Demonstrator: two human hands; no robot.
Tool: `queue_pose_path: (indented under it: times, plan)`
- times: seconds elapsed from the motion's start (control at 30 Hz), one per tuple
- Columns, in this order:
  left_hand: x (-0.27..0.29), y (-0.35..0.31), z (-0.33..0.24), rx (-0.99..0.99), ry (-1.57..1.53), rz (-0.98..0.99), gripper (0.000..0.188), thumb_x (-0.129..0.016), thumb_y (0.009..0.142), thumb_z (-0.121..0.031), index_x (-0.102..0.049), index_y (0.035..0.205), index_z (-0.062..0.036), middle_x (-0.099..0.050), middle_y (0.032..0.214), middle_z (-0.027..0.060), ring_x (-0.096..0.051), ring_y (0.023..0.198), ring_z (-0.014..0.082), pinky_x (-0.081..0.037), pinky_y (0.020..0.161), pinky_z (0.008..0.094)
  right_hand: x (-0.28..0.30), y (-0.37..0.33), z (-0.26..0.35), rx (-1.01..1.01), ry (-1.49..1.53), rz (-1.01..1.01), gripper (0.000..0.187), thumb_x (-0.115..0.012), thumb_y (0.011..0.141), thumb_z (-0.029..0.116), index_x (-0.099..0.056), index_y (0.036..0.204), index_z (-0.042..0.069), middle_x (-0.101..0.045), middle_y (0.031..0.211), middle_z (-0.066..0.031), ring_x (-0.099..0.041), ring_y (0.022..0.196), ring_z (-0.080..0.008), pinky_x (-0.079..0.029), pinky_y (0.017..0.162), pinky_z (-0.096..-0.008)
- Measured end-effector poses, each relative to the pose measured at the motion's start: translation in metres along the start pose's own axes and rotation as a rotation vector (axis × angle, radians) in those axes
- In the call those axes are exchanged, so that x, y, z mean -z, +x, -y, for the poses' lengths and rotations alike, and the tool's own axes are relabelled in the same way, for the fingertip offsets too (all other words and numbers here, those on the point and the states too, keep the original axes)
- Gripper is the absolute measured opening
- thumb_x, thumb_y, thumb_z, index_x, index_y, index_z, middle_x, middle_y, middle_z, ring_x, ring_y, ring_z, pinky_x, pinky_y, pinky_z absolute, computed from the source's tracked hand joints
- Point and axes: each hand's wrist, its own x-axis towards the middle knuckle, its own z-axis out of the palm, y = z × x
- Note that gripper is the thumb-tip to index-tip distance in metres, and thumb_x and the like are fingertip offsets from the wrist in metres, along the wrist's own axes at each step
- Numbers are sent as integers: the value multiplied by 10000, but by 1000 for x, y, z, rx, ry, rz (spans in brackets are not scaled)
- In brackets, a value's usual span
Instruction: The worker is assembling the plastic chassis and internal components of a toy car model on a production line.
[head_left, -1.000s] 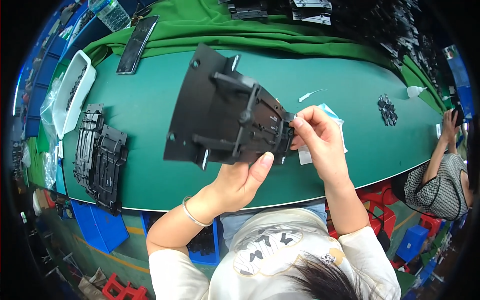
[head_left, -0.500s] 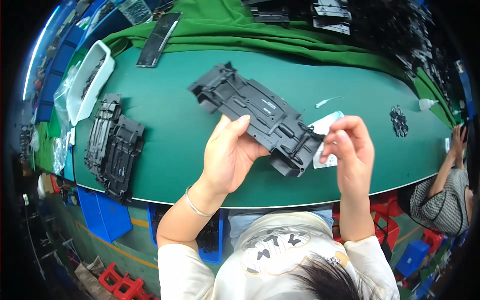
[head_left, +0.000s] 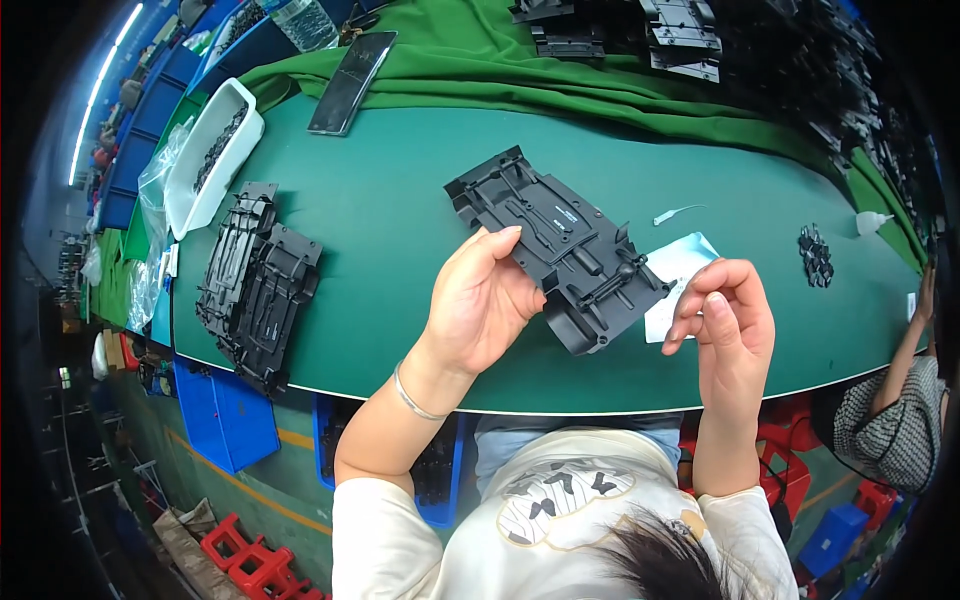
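A black plastic model-car chassis (head_left: 560,240) is held tilted above the green table, with axle-like parts across its ends. My left hand (head_left: 480,300) grips its near left edge, thumb on the upper face and the other fingers underneath. Just off the chassis's right end, my right hand (head_left: 730,320) has its fingers curled in toward the thumb; whatever they may pinch is too small to make out. Beneath that end lies a white and light-blue paper sheet (head_left: 685,265), partly covered by my right hand.
More black chassis (head_left: 265,290) are stacked at left beside a white bin (head_left: 245,105) of small black parts. A phone (head_left: 352,85) lies at the back near green cloth (head_left: 480,55). To the right are a thin nozzle (head_left: 675,214), small black parts (head_left: 815,255) and a co-worker's arm (head_left: 905,345).
My right hand has drawn away from the chassis's right end. The chassis has turned slightly and come nearer to me in my left hand. The whole view has shifted a little.
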Motion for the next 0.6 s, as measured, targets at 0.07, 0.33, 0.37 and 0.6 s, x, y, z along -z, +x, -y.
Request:
queue_pose_path:
  times: [0.07,0.33,0.37,0.6]
  plan:
    - [4,-4,-3,-9,-25,30,410,-276,855,-179,-279,1186,63,-370,1199,210,-428,1069,295,-361,899,408,-5,1,-2,-26,14,15,150,-487,816,130,-453,875,-3,-499,728,-50,-501,579,-97,-454,491,-224]
    - [-4,-33,-28,-268,314,-118,249,-454,826,-156,-430,1043,-37,-524,979,46,-522,857,128,-434,750,285,5,-8,-11,42,-151,-46,112,-456,816,124,-439,827,14,-432,638,-25,-432,534,-80,-389,463,-198]
    - [2,-47,-43,-391,407,-118,261,-480,813,-157,-437,1030,-19,-535,954,48,-523,830,114,-426,732,246,5,-10,-10,42,-152,-34,113,-454,819,129,-438,824,17,-428,625,-22,-428,531,-77,-376,464,-194]
    - [73,-144,-210,-339,1029,-599,242,-525,785,-175,-519,965,-12,-571,842,21,-531,726,70,-428,650,205,-7,-11,-19,-123,-188,134,81,-462,812,106,-461,808,25,-450,660,-27,-442,528,-80,-401,475,-201]
